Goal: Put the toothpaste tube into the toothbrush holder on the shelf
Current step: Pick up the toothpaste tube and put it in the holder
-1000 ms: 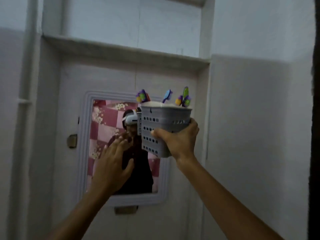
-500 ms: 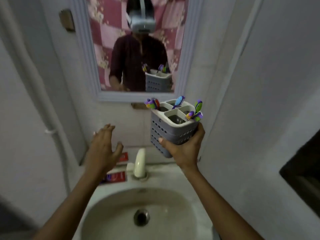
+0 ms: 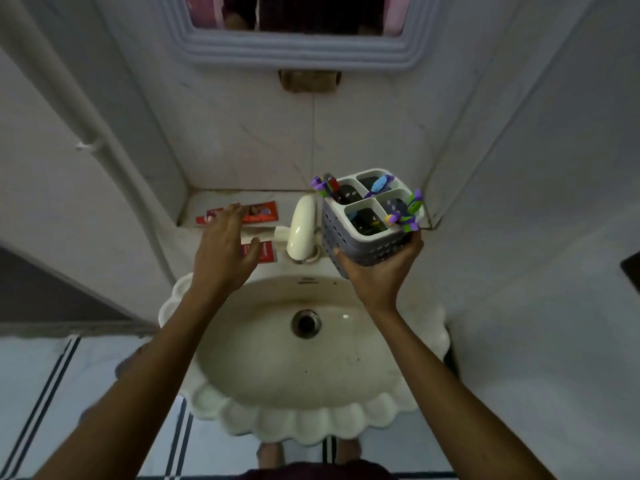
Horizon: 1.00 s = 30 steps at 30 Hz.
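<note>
My right hand [image 3: 379,271] grips a grey perforated toothbrush holder [image 3: 367,220] with four compartments and several colourful toothbrushes, held upright above the right back of the sink. My left hand [image 3: 223,252] hovers open, fingers spread, over a red and white toothpaste tube [image 3: 265,250] that lies on the ledge left of the tap; the hand hides part of the tube. A red toothpaste box [image 3: 258,213] lies just behind it on the same ledge.
A cream tap [image 3: 301,230] stands between my hands at the back of the scalloped cream sink [image 3: 311,420]. A grey-framed mirror [image 3: 294,46] hangs above on the white wall. A pipe [image 3: 90,109] runs down the left wall.
My view has swung down from the high shelf and mirror to the sink. My right hand has lowered the holder; my left hand has dropped toward the toothpaste on the ledge.
</note>
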Each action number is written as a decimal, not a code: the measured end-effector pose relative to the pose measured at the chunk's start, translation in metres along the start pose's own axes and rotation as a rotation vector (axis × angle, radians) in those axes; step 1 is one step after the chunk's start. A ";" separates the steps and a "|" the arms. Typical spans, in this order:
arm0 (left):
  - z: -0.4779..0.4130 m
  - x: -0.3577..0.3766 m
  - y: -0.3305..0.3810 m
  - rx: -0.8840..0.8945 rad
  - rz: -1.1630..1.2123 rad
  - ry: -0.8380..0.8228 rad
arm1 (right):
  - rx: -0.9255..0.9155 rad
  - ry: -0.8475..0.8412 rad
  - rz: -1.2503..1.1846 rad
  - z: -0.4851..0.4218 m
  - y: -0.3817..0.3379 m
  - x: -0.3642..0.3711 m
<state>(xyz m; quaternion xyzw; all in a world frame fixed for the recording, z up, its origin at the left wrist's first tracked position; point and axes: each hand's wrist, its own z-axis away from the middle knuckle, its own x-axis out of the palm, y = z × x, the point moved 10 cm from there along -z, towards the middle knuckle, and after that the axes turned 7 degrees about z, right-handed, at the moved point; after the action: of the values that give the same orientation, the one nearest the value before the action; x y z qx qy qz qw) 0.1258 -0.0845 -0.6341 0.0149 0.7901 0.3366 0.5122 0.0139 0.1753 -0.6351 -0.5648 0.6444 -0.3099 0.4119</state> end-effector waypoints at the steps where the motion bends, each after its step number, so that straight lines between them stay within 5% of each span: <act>1: 0.001 0.006 -0.007 -0.014 -0.008 -0.015 | 0.008 -0.010 0.001 0.003 0.005 0.002; 19: -0.005 0.041 -0.121 -0.282 -0.152 -0.333 | 0.185 -0.165 -0.024 0.021 0.068 0.030; 24: -0.014 0.023 -0.104 -0.162 -0.079 -0.332 | 0.258 -0.185 -0.049 0.023 0.076 0.029; 30: -0.048 -0.047 -0.028 0.051 0.050 -0.098 | 0.227 -0.187 -0.043 0.022 0.078 0.031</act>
<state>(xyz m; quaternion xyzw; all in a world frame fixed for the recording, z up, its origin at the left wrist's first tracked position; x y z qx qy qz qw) 0.1178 -0.1484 -0.6005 0.0640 0.7717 0.3280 0.5411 -0.0044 0.1601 -0.7188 -0.5547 0.5519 -0.3356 0.5245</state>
